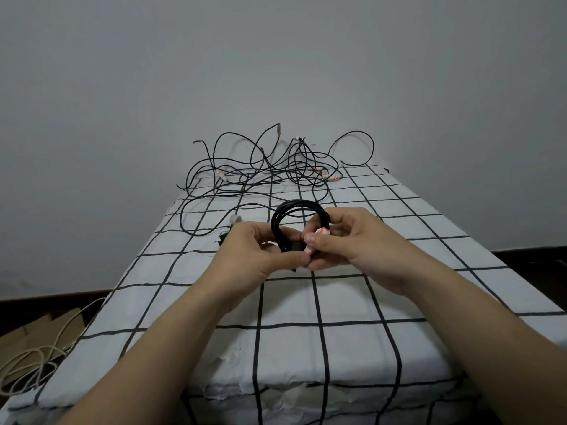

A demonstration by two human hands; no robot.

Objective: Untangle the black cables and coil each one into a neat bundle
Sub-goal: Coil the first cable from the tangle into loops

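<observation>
Over checked cloth (pixel 346 302), our left grip (pixel 257 256) and right grip (pixel 352 240) both pinched a compact, round black coil (pixel 299 206); beyond, loose cables (pixel 264 176) sprawled tangled.

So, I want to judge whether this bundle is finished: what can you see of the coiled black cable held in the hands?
The coiled cable is thin, black and rubbery-looking, wound into several loops that form a small ring. It stands roughly upright over the checked cloth, apart from the tangle behind. The left hand pinches its lower part. The right hand grips it at a white-and-red label near the bottom. A dark plug seems to sit there, partly hidden by the thumbs.
</observation>
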